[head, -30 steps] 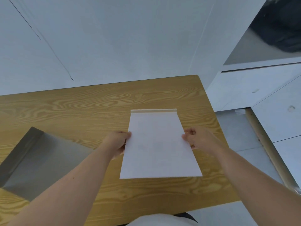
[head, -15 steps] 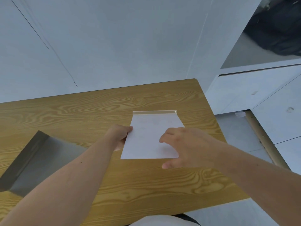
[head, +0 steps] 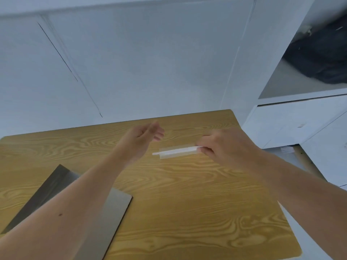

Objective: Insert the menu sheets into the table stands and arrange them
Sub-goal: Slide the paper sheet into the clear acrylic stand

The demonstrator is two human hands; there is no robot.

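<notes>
A clear table stand with a white menu sheet inside (head: 176, 152) shows nearly edge-on as a thin white strip above the far part of the wooden table (head: 187, 203). My right hand (head: 223, 145) grips its right end between thumb and fingers. My left hand (head: 144, 136) hovers just left of the stand with its fingers apart and nothing in it, not touching the stand. The sheet's face is hidden at this angle.
A grey flat folder or board (head: 105, 218) lies at the table's near left, partly under my left forearm. A white wall runs behind the table. White cabinets (head: 300, 121) and a shelf with a dark bag (head: 323, 53) stand to the right.
The stand with its sheet has tipped from lying flat to edge-on and moved farther away. My left hand has let go of it. My right hand now holds its right end alone.
</notes>
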